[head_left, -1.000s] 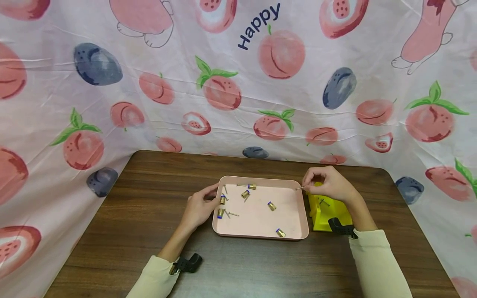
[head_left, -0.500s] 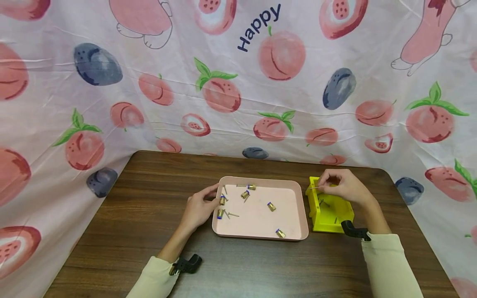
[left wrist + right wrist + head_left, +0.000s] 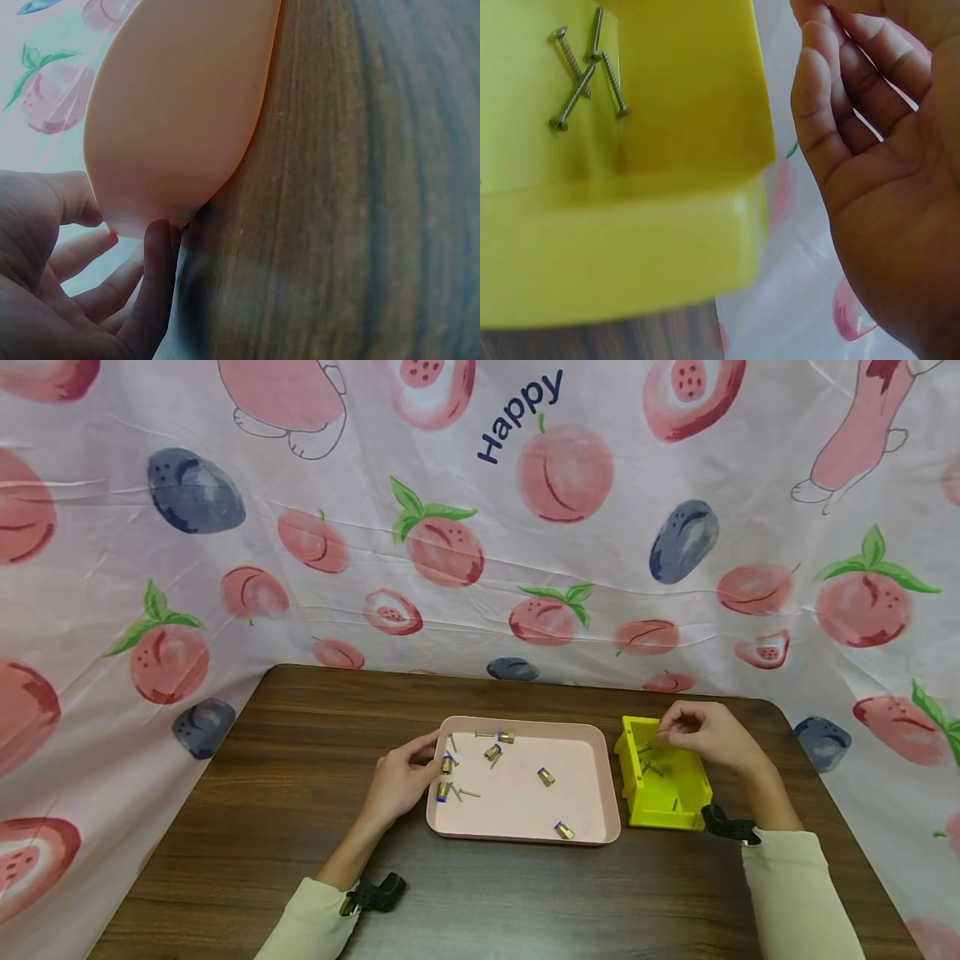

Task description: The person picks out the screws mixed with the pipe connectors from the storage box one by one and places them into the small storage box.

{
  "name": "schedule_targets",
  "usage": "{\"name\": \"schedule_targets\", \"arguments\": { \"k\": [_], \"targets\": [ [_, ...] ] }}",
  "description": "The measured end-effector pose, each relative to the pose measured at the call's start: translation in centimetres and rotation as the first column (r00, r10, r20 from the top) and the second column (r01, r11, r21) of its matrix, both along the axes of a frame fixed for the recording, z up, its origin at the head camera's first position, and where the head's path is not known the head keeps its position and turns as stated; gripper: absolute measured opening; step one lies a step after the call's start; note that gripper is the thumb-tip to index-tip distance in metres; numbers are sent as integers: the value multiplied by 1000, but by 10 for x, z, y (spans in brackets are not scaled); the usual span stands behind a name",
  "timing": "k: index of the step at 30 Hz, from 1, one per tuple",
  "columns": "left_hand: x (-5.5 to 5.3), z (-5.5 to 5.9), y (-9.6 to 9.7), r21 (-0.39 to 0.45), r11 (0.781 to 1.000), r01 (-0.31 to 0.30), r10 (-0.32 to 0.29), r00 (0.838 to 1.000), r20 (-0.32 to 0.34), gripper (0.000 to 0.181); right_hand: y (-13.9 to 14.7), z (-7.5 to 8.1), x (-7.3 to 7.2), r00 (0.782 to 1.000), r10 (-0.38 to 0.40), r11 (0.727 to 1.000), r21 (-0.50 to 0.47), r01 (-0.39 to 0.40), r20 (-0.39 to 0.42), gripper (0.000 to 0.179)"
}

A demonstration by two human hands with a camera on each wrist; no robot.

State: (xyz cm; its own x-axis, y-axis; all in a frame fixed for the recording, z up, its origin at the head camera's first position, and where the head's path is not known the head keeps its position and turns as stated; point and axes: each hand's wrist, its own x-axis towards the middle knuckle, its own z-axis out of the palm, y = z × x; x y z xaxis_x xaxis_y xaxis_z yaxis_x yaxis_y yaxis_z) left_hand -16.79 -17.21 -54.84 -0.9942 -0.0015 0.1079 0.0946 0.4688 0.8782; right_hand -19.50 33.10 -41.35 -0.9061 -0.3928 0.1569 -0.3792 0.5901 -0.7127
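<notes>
In the head view my left hand (image 3: 405, 781) grips the left rim of a shallow pink tray (image 3: 517, 831); the left wrist view shows its fingers against the tray wall (image 3: 176, 97). Brass fittings with blue collars (image 3: 546, 777) and several loose screws (image 3: 469, 792) lie in the tray, mostly towards its left side. Over the yellow bin (image 3: 670, 820), my right hand (image 3: 705, 735) pinches a thin screw, barely visible at the fingertips. Several screws (image 3: 574, 97) lie crossed inside the bin in the right wrist view. That hand's fingertips partly leave the right wrist view.
Tray and bin stand side by side on a dark wooden table (image 3: 300, 735), a narrow gap between them. Behind the table hangs a fruit-patterned cloth (image 3: 450, 610). A black wrist camera (image 3: 729, 825) sits close to the bin's front right corner.
My right hand has moved right with the screw, from the tray's right rim to above the bin. My left hand has stayed at the tray's left rim.
</notes>
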Motion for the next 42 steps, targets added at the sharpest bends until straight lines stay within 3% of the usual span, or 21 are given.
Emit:
{"name": "schedule_targets", "arguments": {
  "k": [4,5,11,13,21,28,31,38,42],
  "targets": [
    [0,-1,0,-3,1000,-2,2,1000,2,50,3,-2,1,999,-36,999,7,36,17,4],
    [3,4,0,4,1000,9,-9,1000,-15,49,4,-2,1,999,-44,999,7,44,20,5],
    [-4,-8,-4,11,1000,4,-5,999,37,51,6,-3,1,998,-63,998,12,62,25,5],
    [-10,-17,-5,4,1000,-7,7,998,70,53,7,-3,1,997,-68,998,18,68,21,5],
    [-11,-19,-7,10,1000,1,-1,999,47,52,3,-3,3,997,-76,997,13,76,16,8],
    [3,4,0,10,1000,6,-6,1000,-20,49,-10,0,5,1000,-21,998,-58,21,0,11],
    [3,4,0,1,1000,10,-10,1000,-18,49,-16,0,4,1000,13,995,-100,-14,-10,14],
    [-4,-7,-2,-10,1000,-2,2,1000,11,51,-34,-1,2,998,65,981,-181,-66,-11,26],
    [-4,-6,-2,-25,1000,-2,3,1000,21,51,-44,-2,0,995,102,974,-204,-103,-12,31]
  ]
}}
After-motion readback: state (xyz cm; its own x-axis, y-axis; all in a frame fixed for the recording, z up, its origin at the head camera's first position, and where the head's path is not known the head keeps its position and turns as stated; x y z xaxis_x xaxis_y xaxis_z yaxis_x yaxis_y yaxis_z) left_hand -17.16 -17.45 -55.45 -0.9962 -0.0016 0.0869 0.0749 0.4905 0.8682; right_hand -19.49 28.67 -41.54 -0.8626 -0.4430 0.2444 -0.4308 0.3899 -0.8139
